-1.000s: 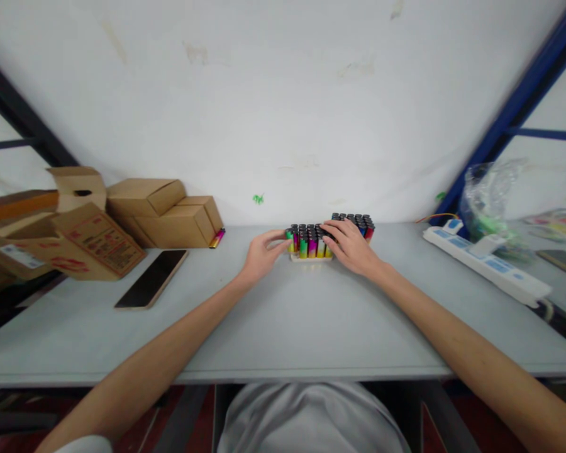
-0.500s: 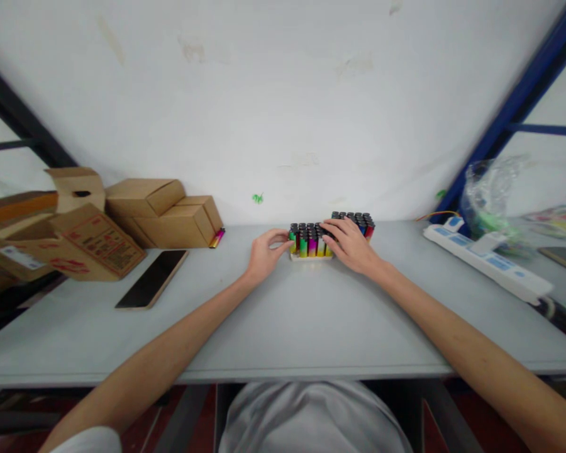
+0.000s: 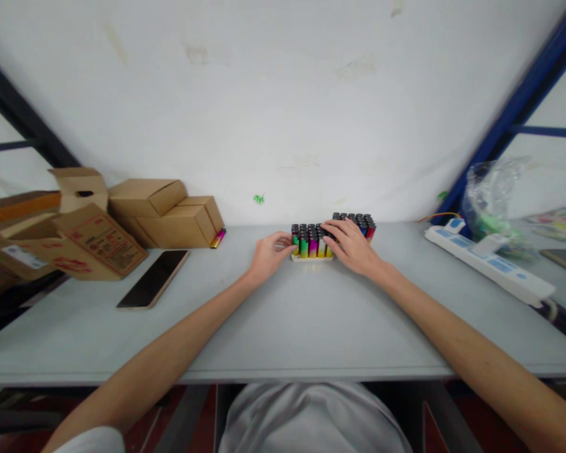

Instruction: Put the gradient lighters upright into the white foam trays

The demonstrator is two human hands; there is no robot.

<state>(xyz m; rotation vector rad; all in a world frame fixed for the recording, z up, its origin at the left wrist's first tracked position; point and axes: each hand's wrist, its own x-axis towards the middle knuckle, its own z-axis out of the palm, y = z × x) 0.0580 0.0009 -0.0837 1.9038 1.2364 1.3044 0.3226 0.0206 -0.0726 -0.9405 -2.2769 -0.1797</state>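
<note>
A pale tray of colourful lighters [image 3: 309,244] with black tops stands at the far middle of the grey table [image 3: 283,314], close to the white wall. A second batch of lighters [image 3: 361,224] sits just behind it to the right. My left hand [image 3: 267,255] has its fingertips against the tray's left end. My right hand [image 3: 351,246] lies over the tray's right part, fingers on the lighter tops. Whether either hand truly grips the tray is not clear.
Brown cardboard boxes [image 3: 160,214] are stacked at the far left, with a loose lighter [image 3: 217,238] beside them. A dark phone [image 3: 153,278] lies flat on the table. A white power strip [image 3: 488,267] and a clear plastic bag [image 3: 493,195] are at the right, by a blue frame post.
My left hand has closed in slightly on the tray's left end. The right hand and the tray stay in about the same place.
</note>
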